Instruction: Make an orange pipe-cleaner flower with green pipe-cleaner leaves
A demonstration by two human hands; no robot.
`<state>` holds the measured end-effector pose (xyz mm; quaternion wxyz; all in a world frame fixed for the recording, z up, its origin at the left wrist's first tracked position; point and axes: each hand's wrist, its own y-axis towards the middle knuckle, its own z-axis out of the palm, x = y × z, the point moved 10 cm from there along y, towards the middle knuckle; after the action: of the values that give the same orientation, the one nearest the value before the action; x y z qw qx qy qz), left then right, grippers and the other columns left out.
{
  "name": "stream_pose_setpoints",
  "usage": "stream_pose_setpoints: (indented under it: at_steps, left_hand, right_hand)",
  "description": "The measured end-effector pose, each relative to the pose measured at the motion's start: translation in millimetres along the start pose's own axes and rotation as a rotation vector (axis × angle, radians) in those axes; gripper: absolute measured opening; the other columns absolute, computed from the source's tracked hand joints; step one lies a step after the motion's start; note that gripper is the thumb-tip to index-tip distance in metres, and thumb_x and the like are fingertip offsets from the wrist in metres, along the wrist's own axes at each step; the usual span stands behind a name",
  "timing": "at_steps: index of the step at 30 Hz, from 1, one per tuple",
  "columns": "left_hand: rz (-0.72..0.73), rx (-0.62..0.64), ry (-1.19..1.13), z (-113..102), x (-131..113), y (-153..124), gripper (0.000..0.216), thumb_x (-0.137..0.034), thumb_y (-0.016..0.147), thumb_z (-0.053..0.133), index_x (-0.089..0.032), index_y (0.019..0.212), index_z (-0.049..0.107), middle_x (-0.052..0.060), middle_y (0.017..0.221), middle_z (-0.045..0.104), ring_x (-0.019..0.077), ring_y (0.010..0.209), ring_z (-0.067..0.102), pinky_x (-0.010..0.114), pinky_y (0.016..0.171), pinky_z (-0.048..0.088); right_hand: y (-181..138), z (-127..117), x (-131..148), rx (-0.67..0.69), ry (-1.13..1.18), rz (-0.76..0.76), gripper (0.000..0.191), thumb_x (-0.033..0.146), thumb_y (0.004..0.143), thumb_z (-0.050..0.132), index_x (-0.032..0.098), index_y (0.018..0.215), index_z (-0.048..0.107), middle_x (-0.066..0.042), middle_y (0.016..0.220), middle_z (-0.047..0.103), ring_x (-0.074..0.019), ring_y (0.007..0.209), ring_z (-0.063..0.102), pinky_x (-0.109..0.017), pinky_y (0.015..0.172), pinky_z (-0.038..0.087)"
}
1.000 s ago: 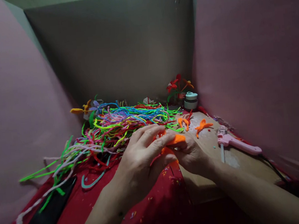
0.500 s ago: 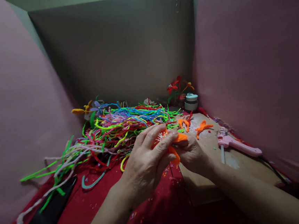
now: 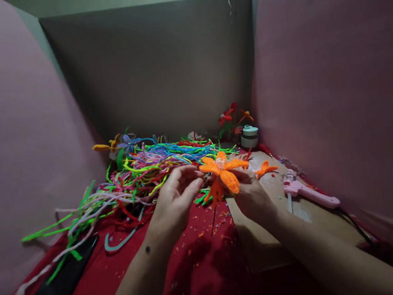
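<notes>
An orange pipe-cleaner flower (image 3: 229, 181) with pale stamens at its centre faces up between my hands. My right hand (image 3: 250, 193) is closed around it from behind and below; the petals hide its fingertips. On the other side my left hand (image 3: 173, 200) has its thumb and fingers curled in a pinch at the tip of the left petal. More orange petals (image 3: 216, 192) hang beneath the bloom. Behind my left hand is a big heap of coloured pipe cleaners (image 3: 169, 152).
A pink glue gun (image 3: 307, 193) lies on a tan board (image 3: 327, 228), near another orange pipe-cleaner piece (image 3: 266, 169). At the back stand a pale lidded jar (image 3: 249, 136) and red flowers (image 3: 226, 116). Coloured scraps litter the red cloth (image 3: 194, 276). A black flat object (image 3: 57, 288) lies front left.
My left hand has drawn back to the left from over the flower, uncovering its petals and stamens. The flower now faces up more openly, still in my right hand.
</notes>
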<state>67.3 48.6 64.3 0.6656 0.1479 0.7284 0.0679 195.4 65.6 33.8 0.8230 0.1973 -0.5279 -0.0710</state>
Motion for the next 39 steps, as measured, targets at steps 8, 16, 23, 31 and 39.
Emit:
stream_pose_setpoints:
  at_steps: [8, 16, 23, 31, 39]
  left_hand:
    - [-0.004, 0.117, -0.083, 44, 12, 1, 0.032, -0.023, 0.075, 0.059, -0.014, 0.103, 0.047, 0.011, 0.102, 0.063, 0.0191, 0.091, 0.06, 0.035, 0.082, 0.048]
    - [0.409, -0.179, 0.808, 36, -1, -12, 0.028, -0.014, 0.085, 0.036, -0.011, 0.111, 0.045, 0.017, 0.102, 0.061, 0.025, 0.09, 0.061, 0.04, 0.076, 0.047]
    - [0.381, -0.045, 0.834, 37, -4, -10, 0.016, -0.016, 0.087, 0.034, -0.017, 0.078, 0.047, 0.002, 0.064, 0.051, 0.0141, 0.058, 0.049, 0.026, 0.056, 0.038]
    - [-0.255, 0.259, -0.294, 49, 29, -12, 0.019, -0.035, 0.083, 0.049, -0.019, 0.076, 0.044, -0.009, 0.051, 0.023, 0.0039, 0.041, 0.016, 0.016, 0.039, 0.016]
    - [-0.443, 0.598, -0.783, 74, 30, -29, 0.015, -0.027, 0.085, 0.048, -0.016, 0.075, 0.051, -0.009, 0.051, 0.02, 0.0022, 0.039, 0.008, 0.012, 0.034, 0.019]
  right_hand:
    - [1, -4, 1, -0.063, 0.019, 0.006, 0.009, 0.025, 0.065, 0.069, 0.02, 0.072, 0.072, -0.001, 0.069, 0.067, -0.0156, 0.073, 0.059, -0.028, 0.066, 0.049]
    - [0, 1, 6, -0.077, -0.011, 0.018, 0.011, 0.026, 0.067, 0.068, 0.019, 0.074, 0.072, -0.002, 0.07, 0.067, -0.0163, 0.074, 0.059, -0.03, 0.069, 0.049]
    - [-1, 1, 7, -0.032, -0.042, 0.026, 0.018, 0.02, 0.057, 0.076, 0.02, 0.074, 0.071, 0.0, 0.072, 0.065, -0.0133, 0.07, 0.057, -0.028, 0.069, 0.047]
    - [3, 1, -10, 0.05, 0.123, 0.101, 0.009, 0.025, 0.067, 0.069, 0.018, 0.069, 0.065, 0.006, 0.054, 0.048, -0.0047, 0.045, 0.032, -0.019, 0.044, 0.029]
    - [-1, 16, -14, 0.181, 0.257, 0.218, 0.014, 0.031, 0.066, 0.07, 0.019, 0.064, 0.064, 0.004, 0.051, 0.053, -0.0072, 0.045, 0.045, -0.02, 0.045, 0.038]
